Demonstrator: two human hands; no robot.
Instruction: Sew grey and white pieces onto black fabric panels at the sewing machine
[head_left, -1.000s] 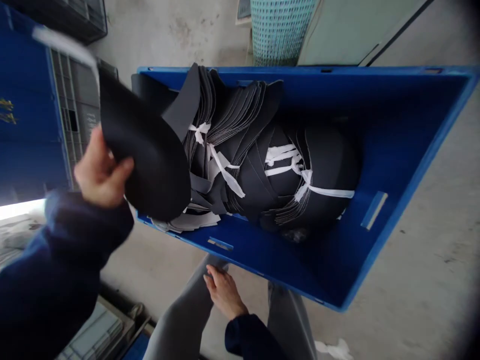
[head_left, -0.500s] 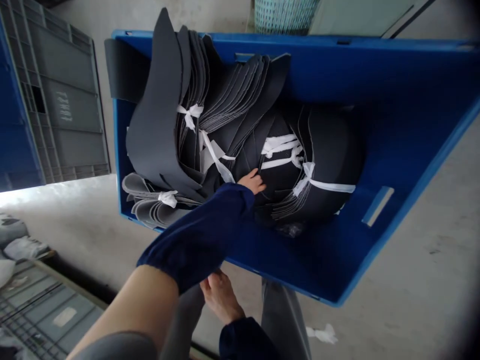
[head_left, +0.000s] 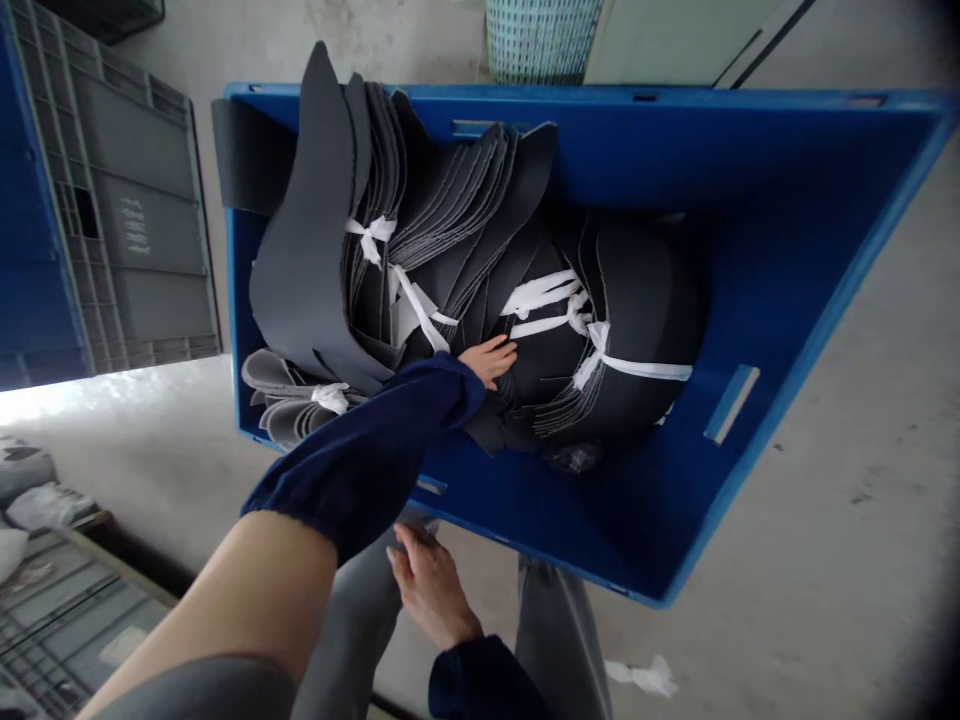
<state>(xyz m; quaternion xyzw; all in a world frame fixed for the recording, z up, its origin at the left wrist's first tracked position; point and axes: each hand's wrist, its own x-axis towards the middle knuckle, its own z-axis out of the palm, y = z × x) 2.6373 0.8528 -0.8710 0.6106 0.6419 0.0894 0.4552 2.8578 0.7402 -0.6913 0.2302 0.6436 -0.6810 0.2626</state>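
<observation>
My left hand [head_left: 487, 360] lies flat on bundled black foam-like cut pieces [head_left: 547, 370] in a blue plastic crate [head_left: 600, 97], holding nothing, its navy sleeve across the near rim. White ties [head_left: 637, 366] bind the bundles. A curved dark grey piece [head_left: 300, 270] leans against stacked sheets [head_left: 450, 190] at the crate's left end, above a paler grey bundle [head_left: 289, 412]. My right hand [head_left: 431, 590] hangs outside the crate, below its near rim and beside my grey trouser leg [head_left: 352, 640], its fingers apart and touching nothing.
A grey slatted crate [head_left: 127, 200] stands left of the blue crate, and a teal perforated basket [head_left: 540, 40] stands beyond it. Concrete floor [head_left: 825, 500] surrounds them. A white scrap [head_left: 641, 677] lies on the floor, and a grey crate [head_left: 67, 630] sits lower left.
The black curved piece my left hand held up a second ago now lies in the crate's left end. My left hand has moved onto the bundles, and my right hand has shifted slightly.
</observation>
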